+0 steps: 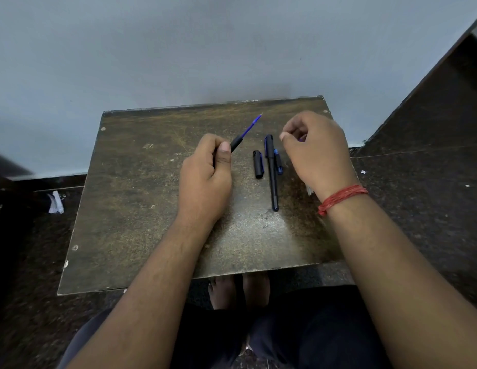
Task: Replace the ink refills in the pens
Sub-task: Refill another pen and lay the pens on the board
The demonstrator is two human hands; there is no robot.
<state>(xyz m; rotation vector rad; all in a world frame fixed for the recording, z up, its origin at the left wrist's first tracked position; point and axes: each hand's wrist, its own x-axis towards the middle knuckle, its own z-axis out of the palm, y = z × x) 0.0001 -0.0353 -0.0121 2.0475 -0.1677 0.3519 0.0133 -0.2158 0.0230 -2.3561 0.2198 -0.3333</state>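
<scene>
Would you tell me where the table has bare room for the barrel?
Free: the table left of the left hand, and the near strip between the forearms. Crowded: the loose cap and capped pen beside the right hand.

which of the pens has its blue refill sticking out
The pen gripped in the left hand: its blue refill juts from the barrel. The capped pen lying on the table shows none.
</scene>
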